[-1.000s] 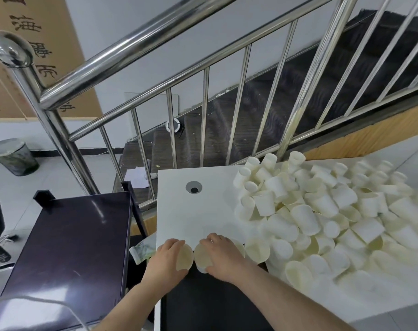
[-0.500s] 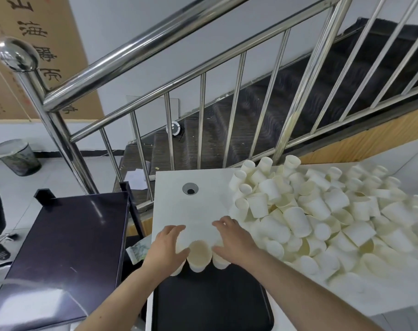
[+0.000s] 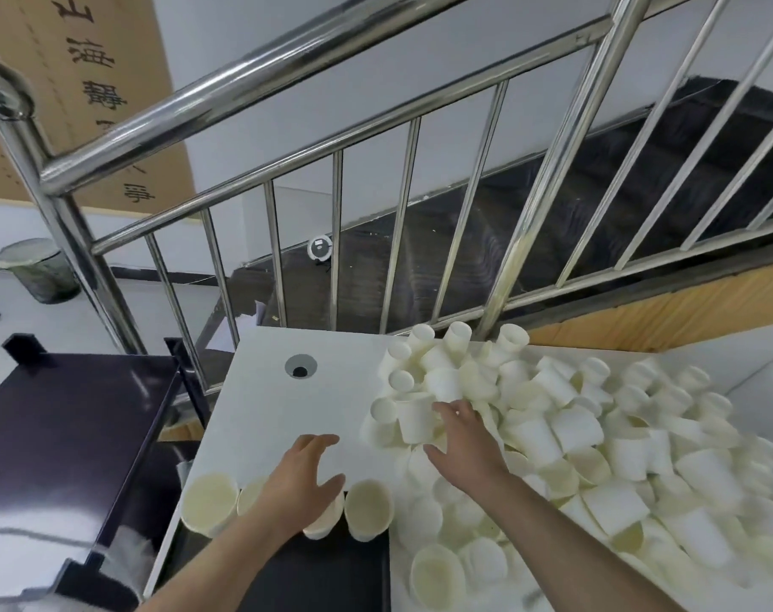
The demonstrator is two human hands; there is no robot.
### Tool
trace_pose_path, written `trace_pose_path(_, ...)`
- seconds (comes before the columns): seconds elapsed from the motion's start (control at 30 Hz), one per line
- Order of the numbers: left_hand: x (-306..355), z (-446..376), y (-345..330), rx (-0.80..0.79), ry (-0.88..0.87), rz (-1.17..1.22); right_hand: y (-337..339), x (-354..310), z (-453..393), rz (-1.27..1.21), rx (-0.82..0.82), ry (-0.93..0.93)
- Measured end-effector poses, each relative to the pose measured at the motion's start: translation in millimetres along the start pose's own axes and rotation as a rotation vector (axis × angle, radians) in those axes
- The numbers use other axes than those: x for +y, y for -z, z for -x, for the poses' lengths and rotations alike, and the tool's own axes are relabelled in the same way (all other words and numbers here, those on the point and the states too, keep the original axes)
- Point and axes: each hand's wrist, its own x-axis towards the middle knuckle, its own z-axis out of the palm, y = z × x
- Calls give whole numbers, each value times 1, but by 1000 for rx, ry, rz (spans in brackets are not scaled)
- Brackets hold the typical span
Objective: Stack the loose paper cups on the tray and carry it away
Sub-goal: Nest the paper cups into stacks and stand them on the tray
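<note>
1. Two bare hands work a white table [image 3: 261,408]: your left hand [image 3: 303,479] hovers at 6 o'clock with fingers spread and relaxed, gripping nothing.
2. Your right hand [image 3: 462,443], just toward 3 o'clock of the left, reaches with loose, extended fingers into the edge of the cup heap; its fingertips touch an upturned cup [image 3: 415,417], though you cannot tell whether they hold it.
3. Four upright cups [image 3: 368,509] stand in a row along the table's near edge, mouths open, under and beside your left hand.
4. Loose paper cups [image 3: 596,435] lie heaped from 12 to 4 o'clock, most tipped or inverted.
5. At 6 o'clock, below the row, sits a dark tray [image 3: 287,572].
6. A round cable hole [image 3: 301,366] marks the table toward 11 o'clock.
7. A dark cabinet [image 3: 66,435] stands at 9 o'clock; a steel stair railing [image 3: 287,59] crosses behind, and a bin [image 3: 35,269] sits far off at 10 o'clock.
</note>
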Motion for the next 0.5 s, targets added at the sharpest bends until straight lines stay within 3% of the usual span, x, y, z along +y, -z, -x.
trace_pose_path(0.5, 65, -95, -43, -70, 193, 157, 15, 52, -76, 157, -125, 25)
